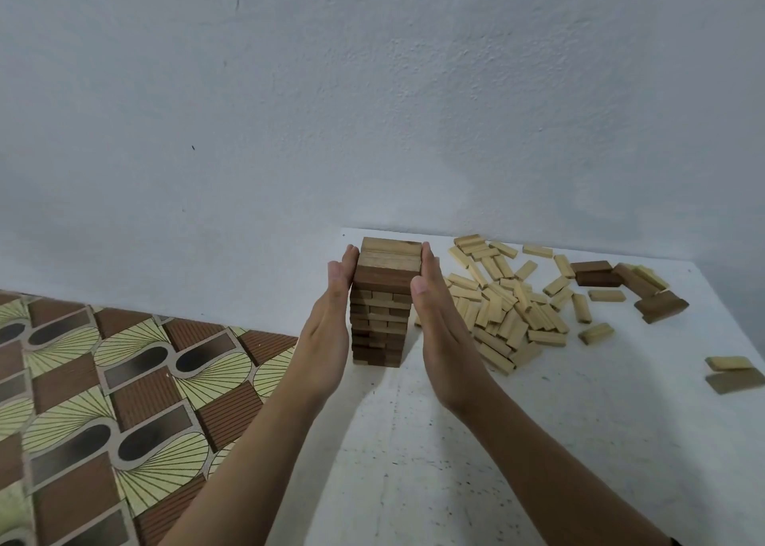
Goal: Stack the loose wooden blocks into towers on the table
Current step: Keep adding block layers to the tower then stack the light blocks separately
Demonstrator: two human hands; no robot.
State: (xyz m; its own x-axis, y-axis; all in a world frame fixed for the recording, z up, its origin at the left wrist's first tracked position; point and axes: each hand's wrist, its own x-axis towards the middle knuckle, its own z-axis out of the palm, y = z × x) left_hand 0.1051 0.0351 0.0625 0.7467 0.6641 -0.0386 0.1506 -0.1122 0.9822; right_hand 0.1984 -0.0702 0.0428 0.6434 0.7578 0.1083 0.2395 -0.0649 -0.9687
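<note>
Head view shows me both palms flat with straight fingers: my left hand [335,318] presses one side of the tower [383,305], my right hand [439,322] the other. It stands upright between them on the table [414,454]. The loose blocks [509,309] lie just right of my right hand.

Upright brown-and-pale tower [383,309] before me on the counter [579,442], loose pale blocks [505,309] heaped to its right, dark ones [596,273] beyond

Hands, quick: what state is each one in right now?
Left hand: open, straight fingers flat against the left side of the block tower.
Right hand: open, straight fingers flat against the tower's right side.
</note>
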